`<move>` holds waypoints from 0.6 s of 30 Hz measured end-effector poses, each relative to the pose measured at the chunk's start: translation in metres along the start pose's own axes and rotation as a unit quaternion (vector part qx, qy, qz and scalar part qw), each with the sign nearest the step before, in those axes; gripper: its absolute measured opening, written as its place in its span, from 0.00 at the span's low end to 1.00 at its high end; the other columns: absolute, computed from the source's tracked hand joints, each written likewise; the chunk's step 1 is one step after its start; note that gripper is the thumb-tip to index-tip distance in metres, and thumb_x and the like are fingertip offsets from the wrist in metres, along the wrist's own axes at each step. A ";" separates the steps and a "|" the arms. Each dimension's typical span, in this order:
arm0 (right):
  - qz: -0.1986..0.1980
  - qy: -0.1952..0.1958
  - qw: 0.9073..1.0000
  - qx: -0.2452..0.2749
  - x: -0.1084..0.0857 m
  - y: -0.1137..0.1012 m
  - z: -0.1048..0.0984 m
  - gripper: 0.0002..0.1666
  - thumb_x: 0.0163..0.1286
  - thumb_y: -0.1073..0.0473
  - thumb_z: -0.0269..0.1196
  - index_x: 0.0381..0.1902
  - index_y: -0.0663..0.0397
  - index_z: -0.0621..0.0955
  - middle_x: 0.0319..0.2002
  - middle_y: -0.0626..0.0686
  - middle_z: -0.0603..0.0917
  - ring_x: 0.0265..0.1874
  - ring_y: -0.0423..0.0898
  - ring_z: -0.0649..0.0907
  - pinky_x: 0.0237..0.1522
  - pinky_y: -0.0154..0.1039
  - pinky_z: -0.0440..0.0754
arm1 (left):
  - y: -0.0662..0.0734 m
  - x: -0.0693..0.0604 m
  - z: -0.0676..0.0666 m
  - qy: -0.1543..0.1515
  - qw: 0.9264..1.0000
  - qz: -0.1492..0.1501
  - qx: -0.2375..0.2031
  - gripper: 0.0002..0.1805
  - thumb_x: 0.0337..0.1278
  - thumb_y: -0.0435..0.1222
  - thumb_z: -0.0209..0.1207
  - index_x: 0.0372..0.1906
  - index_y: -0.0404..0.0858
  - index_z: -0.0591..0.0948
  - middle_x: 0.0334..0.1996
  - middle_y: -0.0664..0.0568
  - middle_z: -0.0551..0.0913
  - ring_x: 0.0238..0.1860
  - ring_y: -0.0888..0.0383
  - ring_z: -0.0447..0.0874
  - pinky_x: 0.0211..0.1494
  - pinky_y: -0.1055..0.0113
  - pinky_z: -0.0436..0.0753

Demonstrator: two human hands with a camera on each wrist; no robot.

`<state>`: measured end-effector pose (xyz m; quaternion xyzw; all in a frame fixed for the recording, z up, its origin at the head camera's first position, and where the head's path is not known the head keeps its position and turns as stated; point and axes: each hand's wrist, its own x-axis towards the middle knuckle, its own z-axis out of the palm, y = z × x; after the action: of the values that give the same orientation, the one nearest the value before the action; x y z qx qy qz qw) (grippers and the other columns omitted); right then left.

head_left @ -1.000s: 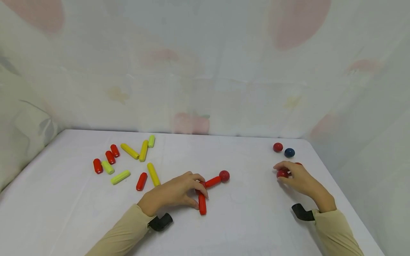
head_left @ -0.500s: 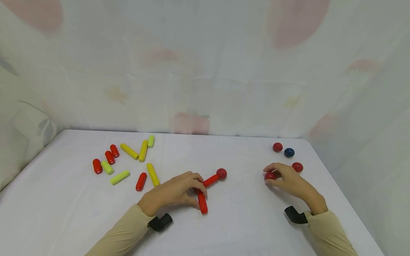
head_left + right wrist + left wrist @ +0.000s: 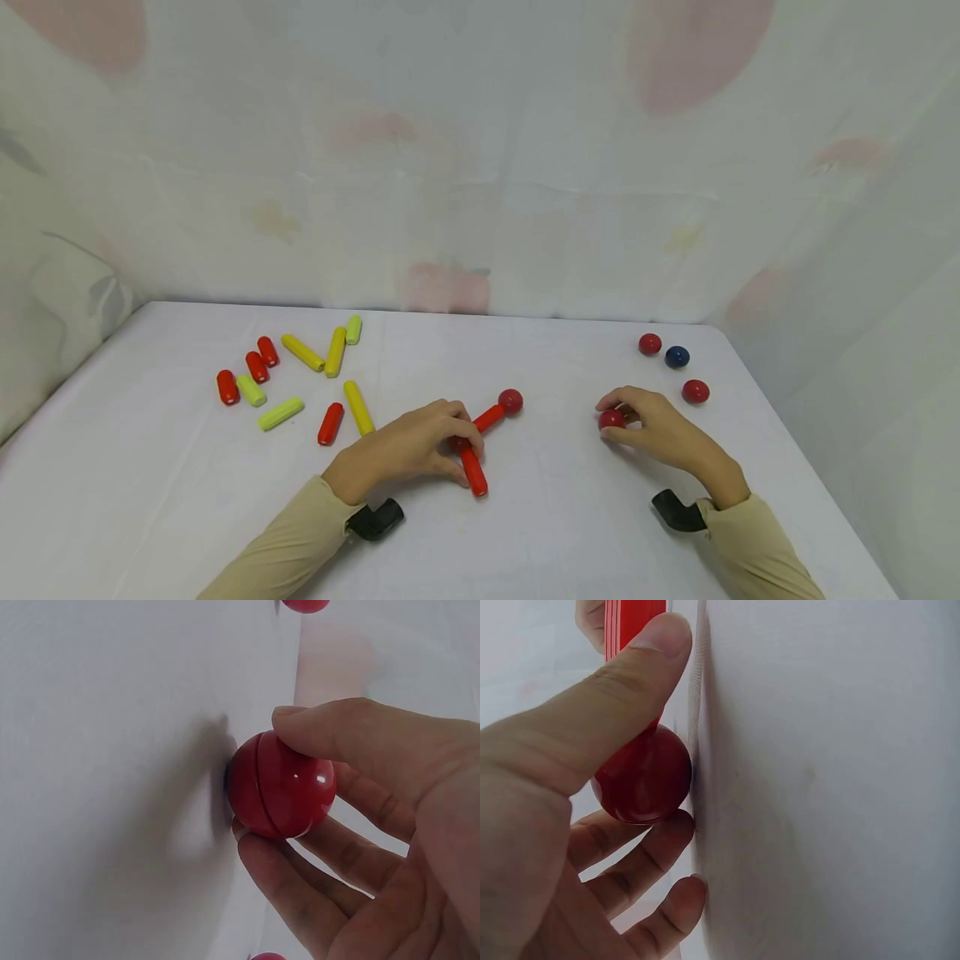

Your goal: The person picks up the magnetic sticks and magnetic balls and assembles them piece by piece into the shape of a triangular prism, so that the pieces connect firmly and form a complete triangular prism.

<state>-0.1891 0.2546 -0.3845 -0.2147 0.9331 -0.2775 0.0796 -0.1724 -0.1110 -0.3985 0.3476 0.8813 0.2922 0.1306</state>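
Note:
My left hand [image 3: 417, 444] curls its fingers and thumb round the joined red piece: a red ball [image 3: 646, 778] with a red stick [image 3: 473, 472] towards me and another red stick [image 3: 490, 418] running back to a second red ball [image 3: 511, 402]. In the left wrist view the thumb lies along a red stick [image 3: 622, 628], and fingertips touch the ball. My right hand [image 3: 663, 429] pinches a loose red ball [image 3: 281, 785] between thumb and fingers, low at the white table's surface, to the right of the joined piece.
On the left of the table [image 3: 172, 467] lie several red sticks [image 3: 330, 424], yellow sticks [image 3: 358, 407] and light green sticks [image 3: 281, 414]. At the right lie a blue ball [image 3: 677, 357] and two red balls [image 3: 650, 343]. A patterned cloth [image 3: 480, 167] hangs behind.
My right hand has moved left with its red ball, away from the other balls. In my left hand the joined piece has turned slightly, its far ball shifting left and back.

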 end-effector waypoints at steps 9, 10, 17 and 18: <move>-0.021 -0.003 0.999 0.035 0.000 -0.002 0.005 0.15 0.63 0.57 0.70 0.47 0.52 0.82 0.41 0.44 0.84 0.41 0.40 0.82 0.51 0.35 0.82 | -0.001 0.001 -0.001 0.010 1.000 0.016 0.002 0.14 0.48 0.46 0.73 0.41 0.57 0.84 0.39 0.66 0.77 0.44 0.67 0.73 0.51 0.71 0.78; -0.024 -0.004 0.999 0.040 0.001 -0.003 0.006 0.15 0.63 0.56 0.70 0.47 0.51 0.82 0.41 0.44 0.85 0.41 0.40 0.82 0.51 0.35 0.82 | -0.002 0.001 -0.001 0.011 1.000 0.017 0.002 0.14 0.48 0.46 0.73 0.41 0.57 0.84 0.39 0.67 0.77 0.44 0.67 0.74 0.51 0.71 0.78; -0.059 -0.015 0.996 0.065 0.004 -0.014 0.015 0.16 0.64 0.55 0.70 0.47 0.52 0.82 0.41 0.43 0.84 0.42 0.39 0.82 0.53 0.38 0.83 | -0.002 0.000 -0.002 0.022 0.999 0.024 0.013 0.14 0.50 0.46 0.72 0.43 0.58 0.84 0.39 0.69 0.80 0.43 0.67 0.75 0.51 0.70 0.78; -0.061 -0.015 0.996 0.068 0.004 -0.015 0.016 0.16 0.64 0.55 0.70 0.47 0.51 0.82 0.41 0.43 0.85 0.42 0.38 0.83 0.52 0.37 0.83 | -0.002 0.000 -0.002 0.023 0.999 0.025 0.016 0.14 0.50 0.46 0.72 0.43 0.57 0.84 0.39 0.69 0.80 0.43 0.67 0.75 0.51 0.70 0.78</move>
<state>-0.1828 0.2335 -0.3893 -0.2696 0.8959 -0.3411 0.0909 -0.1746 -0.1130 -0.3984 0.3649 0.8795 0.2897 0.0972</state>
